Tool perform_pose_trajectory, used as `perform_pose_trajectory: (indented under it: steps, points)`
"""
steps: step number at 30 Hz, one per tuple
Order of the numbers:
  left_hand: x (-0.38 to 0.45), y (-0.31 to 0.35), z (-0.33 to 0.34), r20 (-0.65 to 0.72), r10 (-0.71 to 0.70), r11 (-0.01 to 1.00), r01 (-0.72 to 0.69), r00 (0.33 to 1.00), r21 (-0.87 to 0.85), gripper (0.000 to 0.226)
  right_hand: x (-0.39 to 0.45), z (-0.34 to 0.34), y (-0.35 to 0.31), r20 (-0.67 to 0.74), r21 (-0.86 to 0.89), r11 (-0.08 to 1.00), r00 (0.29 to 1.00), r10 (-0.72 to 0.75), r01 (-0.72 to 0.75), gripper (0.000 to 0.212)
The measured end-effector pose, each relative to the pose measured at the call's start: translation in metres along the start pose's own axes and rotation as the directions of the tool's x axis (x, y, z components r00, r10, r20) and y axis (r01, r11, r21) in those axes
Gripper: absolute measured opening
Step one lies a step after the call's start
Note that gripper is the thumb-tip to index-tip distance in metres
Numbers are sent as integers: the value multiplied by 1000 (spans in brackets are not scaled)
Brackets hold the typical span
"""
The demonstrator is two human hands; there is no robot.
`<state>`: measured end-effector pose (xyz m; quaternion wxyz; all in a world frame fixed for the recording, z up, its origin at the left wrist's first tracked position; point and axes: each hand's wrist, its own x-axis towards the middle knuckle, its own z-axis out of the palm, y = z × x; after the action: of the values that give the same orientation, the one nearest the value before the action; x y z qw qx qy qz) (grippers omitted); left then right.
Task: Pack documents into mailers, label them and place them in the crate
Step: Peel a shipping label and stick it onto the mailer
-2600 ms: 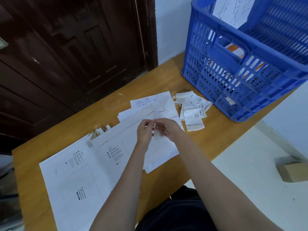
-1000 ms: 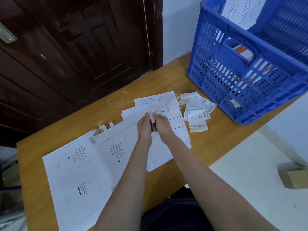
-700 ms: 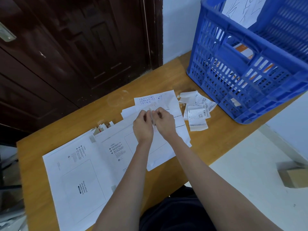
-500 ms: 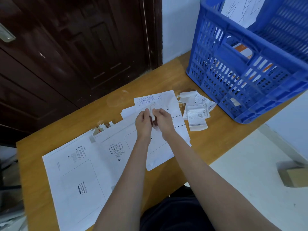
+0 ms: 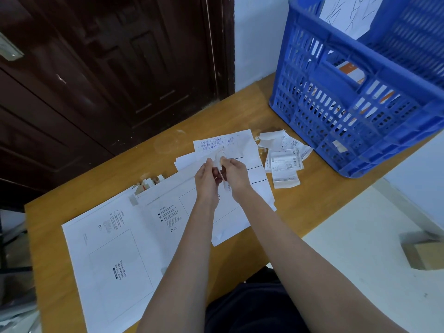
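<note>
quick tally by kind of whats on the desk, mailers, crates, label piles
White mailers: 2
Blue crate: 1
Pile of printed labels: 1
Total: 4
Loose sheets under the hands overlap too much to count.

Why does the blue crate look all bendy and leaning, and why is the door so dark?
Head view: the wide-angle lens bends things near the edges, so the blue crate seems to lean and bulge. Head view: the door is dark wood with little light on it, while the white mailers look bright. Head view: the small strip between the hands is slightly blurred.
</note>
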<state>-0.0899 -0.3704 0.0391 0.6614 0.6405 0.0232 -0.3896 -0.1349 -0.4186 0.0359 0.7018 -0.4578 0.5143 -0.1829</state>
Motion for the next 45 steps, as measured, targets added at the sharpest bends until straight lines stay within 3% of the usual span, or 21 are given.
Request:
perform_pose_trajectory:
  steps: [5, 19, 21, 25, 28, 31, 33, 36, 39, 42, 45]
  points:
    - [3, -1, -1, 3, -32, 998, 32, 999, -46, 28, 2, -1, 1, 22, 58, 998, 999, 38, -39, 28]
    - [8, 1, -8, 103, -87, 961, 111, 991, -252, 37, -2, -3, -7, 77, 163, 987, 997, 5, -18, 29]
    - [7, 4, -7, 44, -84, 982, 90, 995, -168, 38, -3, -3, -7, 39, 78, 997, 999, -20, 17, 30]
    - [3, 12, -1, -125, -91, 978, 113, 988, 176, 53, 4, -3, -1, -47, -208, 962, 980, -192, 178, 33]
    - [-1, 6, 6, -96, 113, 875, -53, 989, 481, 53, 4, -2, 5, -63, -335, 906, 953, -296, 259, 40]
    - [-1, 0, 8, -83, 292, 777, -186, 953, 601, 43, 0, -2, 7, -65, -438, 851, 934, -352, 290, 45]
    - [2, -3, 7, -63, 279, 824, -205, 958, 528, 41, 1, -2, 7, -81, -428, 865, 942, -325, 261, 47]
    - [3, -3, 4, -7, 106, 960, -101, 994, 262, 35, 4, -2, 6, -81, -198, 966, 980, -184, 165, 47]
    - [2, 1, -2, 83, 2, 996, -10, 997, 94, 37, 3, -8, -1, 29, -17, 999, 999, -37, 37, 44]
    - [3, 5, -10, 195, -47, 999, 45, 980, 15, 39, 0, -16, -10, 145, 78, 995, 988, 58, -70, 45]
    - [5, 3, -15, 212, -69, 997, 63, 975, 35, 33, -1, -18, -9, 214, 137, 982, 972, 98, -129, 45]
